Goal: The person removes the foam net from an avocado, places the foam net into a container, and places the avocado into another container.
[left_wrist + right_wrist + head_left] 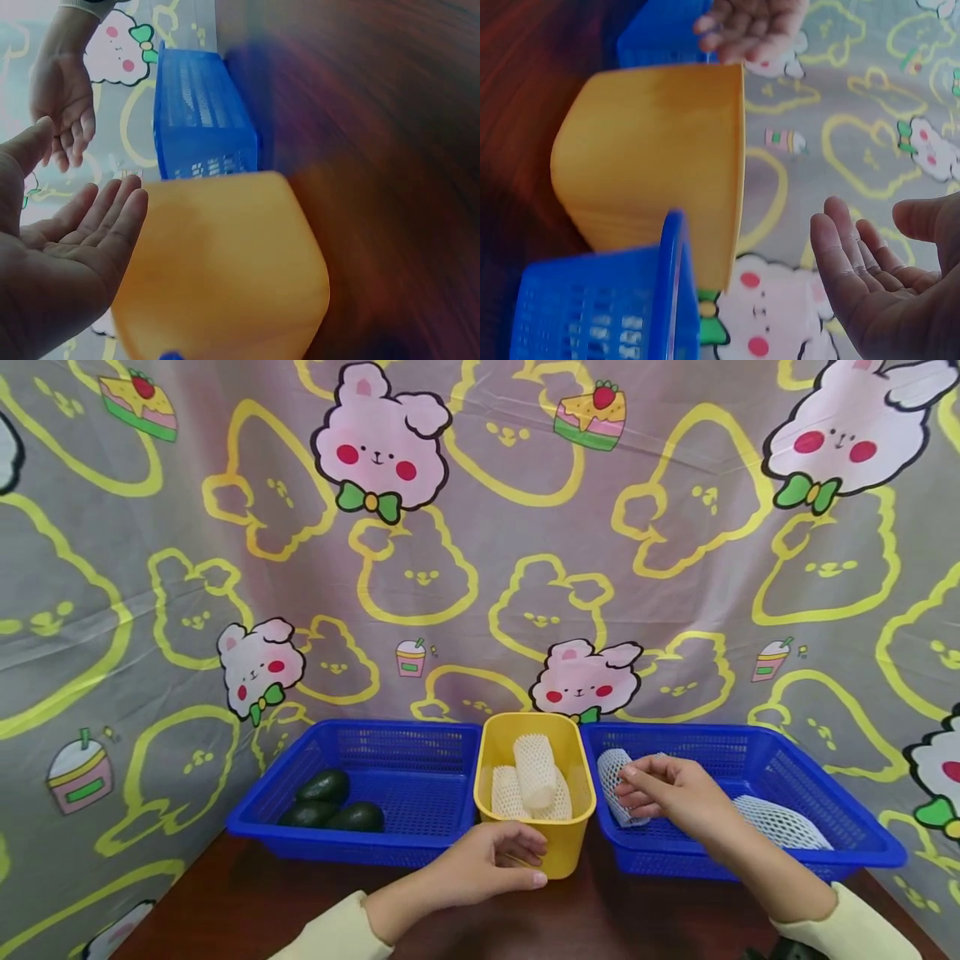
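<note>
My left hand [491, 860] is in front of the yellow bin [566, 852], its fingers loosely bent and holding nothing. In the left wrist view, its fingers [112, 217] are partly extended near the bin's wall. White foam net sleeves [535, 768] lie in the bin, one on top of the others. My right hand [678, 797] hovers over the right blue basket [757, 743], beside a foam net sleeve [617, 781] that leans at the basket's left end. The right wrist view shows that hand's palm [900, 300] bare, with relaxed fingers. Another foam net sleeve [783, 822] lies farther right, partly behind my forearm.
A left blue basket [405, 739] holds three dark green avocados [324, 785] in its left part. All the containers stand side by side on a dark brown table [300, 902]. A patterned cloth [480, 527] hangs right behind them.
</note>
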The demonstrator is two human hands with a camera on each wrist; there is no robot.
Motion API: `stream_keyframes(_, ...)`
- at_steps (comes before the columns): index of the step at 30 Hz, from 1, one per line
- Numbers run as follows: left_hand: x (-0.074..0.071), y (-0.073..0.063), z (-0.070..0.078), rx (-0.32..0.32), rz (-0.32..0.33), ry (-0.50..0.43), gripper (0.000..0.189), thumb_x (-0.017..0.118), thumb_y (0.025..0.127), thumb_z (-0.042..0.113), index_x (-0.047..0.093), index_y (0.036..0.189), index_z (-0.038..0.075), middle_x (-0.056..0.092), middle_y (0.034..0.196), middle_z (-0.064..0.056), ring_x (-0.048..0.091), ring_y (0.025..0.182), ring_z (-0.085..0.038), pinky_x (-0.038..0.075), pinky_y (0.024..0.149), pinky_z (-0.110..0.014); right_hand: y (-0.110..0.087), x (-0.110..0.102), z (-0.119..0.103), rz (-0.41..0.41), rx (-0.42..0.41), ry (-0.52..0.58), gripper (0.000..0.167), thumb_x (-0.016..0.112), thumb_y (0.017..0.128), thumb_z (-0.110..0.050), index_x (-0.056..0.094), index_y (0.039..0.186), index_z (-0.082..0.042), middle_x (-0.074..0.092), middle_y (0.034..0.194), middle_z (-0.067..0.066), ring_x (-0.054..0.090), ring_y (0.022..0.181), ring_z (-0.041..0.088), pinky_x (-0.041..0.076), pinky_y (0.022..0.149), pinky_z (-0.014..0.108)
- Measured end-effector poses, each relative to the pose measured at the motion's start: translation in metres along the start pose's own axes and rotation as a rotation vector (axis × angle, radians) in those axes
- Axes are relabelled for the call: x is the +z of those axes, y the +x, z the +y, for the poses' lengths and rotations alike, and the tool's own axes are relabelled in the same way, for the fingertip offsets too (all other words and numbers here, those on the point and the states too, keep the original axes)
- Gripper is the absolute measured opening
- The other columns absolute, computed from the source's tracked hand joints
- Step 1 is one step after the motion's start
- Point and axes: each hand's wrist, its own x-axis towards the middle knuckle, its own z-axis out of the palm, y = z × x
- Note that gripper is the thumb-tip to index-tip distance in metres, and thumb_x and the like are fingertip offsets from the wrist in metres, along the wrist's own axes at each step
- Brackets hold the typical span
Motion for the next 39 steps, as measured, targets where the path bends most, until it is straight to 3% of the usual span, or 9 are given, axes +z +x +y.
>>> stream_keyframes(6, 0.023, 0.015, -0.011, -0.013, -0.052, -0.005, 0.036, 0.071, 0.087, 0.007, 0.058, 0.119, -0.004, 0.064, 0.109, -0.001, 0.064, 0.101, -0.018, 0.050, 0.083, -0.022, 0.001, -0.023, 0.014, 0.069, -0.020, -0.070, 0.043, 0.053, 0.101, -0.029, 0.056, 0.115, 0.011, 0.069, 0.100, 0.014, 0.069, 0.089, 0.019, 0.056, 0.075, 0.033)
stream_keyframes(12, 0.045, 0.028, -0.025, -0.024, -0.068, -0.078, 0.038, 0.069, 0.088, 0.004, 0.056, 0.123, -0.005, 0.064, 0.109, -0.001, 0.065, 0.098, -0.012, 0.050, 0.083, -0.020, 0.002, -0.045, 0.032, 0.140, -0.030, -0.129, 0.044, 0.051, 0.102, -0.028, 0.054, 0.117, 0.014, 0.069, 0.100, 0.017, 0.068, 0.085, 0.015, 0.056, 0.073, 0.032)
stream_keyframes(18, 0.063, 0.042, -0.031, -0.043, -0.012, -0.096, 0.040, 0.070, 0.087, 0.004, 0.056, 0.124, -0.003, 0.067, 0.103, 0.000, 0.065, 0.090, -0.007, 0.050, 0.079, -0.019, 0.005, -0.066, 0.054, 0.194, 0.011, -0.243, 0.051, 0.046, 0.103, -0.033, 0.052, 0.120, 0.014, 0.067, 0.105, 0.024, 0.068, 0.092, 0.028, 0.056, 0.074, 0.034)
stream_keyframes(25, 0.081, 0.055, -0.039, -0.060, 0.054, -0.099, 0.040, 0.069, 0.088, 0.007, 0.056, 0.124, -0.005, 0.068, 0.101, -0.002, 0.063, 0.086, -0.004, 0.049, 0.077, -0.019, 0.009, -0.090, 0.077, 0.303, 0.016, -0.423, 0.052, 0.048, 0.101, -0.038, 0.057, 0.116, 0.012, 0.068, 0.098, 0.023, 0.067, 0.084, 0.031, 0.055, 0.066, 0.037)
stream_keyframes(29, 0.088, 0.061, -0.041, -0.084, 0.081, -0.175, 0.041, 0.067, 0.090, 0.009, 0.054, 0.125, -0.007, 0.067, 0.100, 0.002, 0.063, 0.087, -0.005, 0.050, 0.078, -0.020, 0.010, -0.101, 0.089, 0.374, 0.030, -0.568, 0.051, 0.051, 0.100, -0.039, 0.059, 0.112, 0.010, 0.066, 0.097, 0.025, 0.062, 0.085, 0.038, 0.049, 0.064, 0.044)
stream_keyframes(33, 0.094, 0.065, -0.042, -0.073, 0.116, -0.263, 0.037, 0.063, 0.093, 0.006, 0.052, 0.124, -0.010, 0.067, 0.097, -0.002, 0.067, 0.089, -0.017, 0.054, 0.076, -0.026, 0.010, -0.109, 0.101, 0.412, 0.032, -0.632, 0.050, 0.053, 0.099, -0.037, 0.056, 0.112, 0.012, 0.061, 0.102, 0.032, 0.058, 0.089, 0.045, 0.047, 0.065, 0.050)
stream_keyframes(39, 0.103, 0.070, -0.044, -0.065, 0.182, -0.376, 0.027, 0.061, 0.094, 0.004, 0.055, 0.117, -0.010, 0.067, 0.095, -0.008, 0.069, 0.089, -0.025, 0.056, 0.076, -0.033, 0.012, -0.124, 0.120, 0.397, 0.020, -0.720, 0.053, 0.058, 0.097, -0.033, 0.052, 0.113, 0.017, 0.057, 0.104, 0.037, 0.055, 0.092, 0.051, 0.046, 0.069, 0.056)
